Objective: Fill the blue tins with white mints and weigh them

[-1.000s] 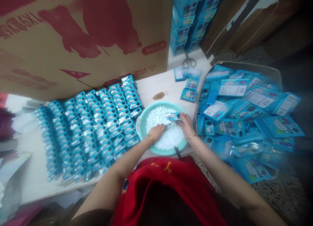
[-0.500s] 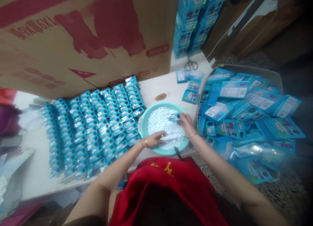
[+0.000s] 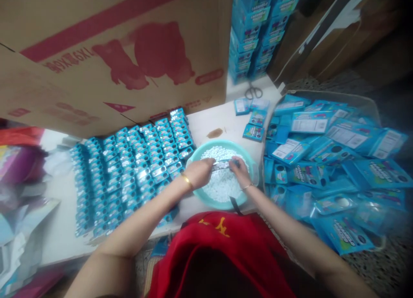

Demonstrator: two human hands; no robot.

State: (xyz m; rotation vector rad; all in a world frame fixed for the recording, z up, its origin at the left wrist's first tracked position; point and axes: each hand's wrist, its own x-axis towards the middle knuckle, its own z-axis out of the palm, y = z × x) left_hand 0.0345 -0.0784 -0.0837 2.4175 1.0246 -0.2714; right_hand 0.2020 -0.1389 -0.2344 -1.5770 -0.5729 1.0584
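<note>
My left hand (image 3: 200,173) and my right hand (image 3: 241,172) are over a pale green plastic basin (image 3: 254,171) full of small white pellets (image 3: 222,186). Between them they grip a small blue box (image 3: 222,164), one at each end, with fingers closed. White pellets seem to show along the box's upper side, though blur hides the detail. Left of the basin, many filled blue boxes (image 3: 145,173) stand in close rows, white pellets visible at their tops.
A large cardboard carton (image 3: 129,53) stands behind the rows. Flat blue packets (image 3: 309,169) fill a bin at the right. Scissors (image 3: 253,91), several loose packets (image 3: 253,131) and stacked blue cartons (image 3: 247,40) are at the back of the white table (image 3: 54,246).
My left hand has come up out of the pellets to the left end of the box. My right hand still holds the box, now lower and level. The view has shifted slightly.
</note>
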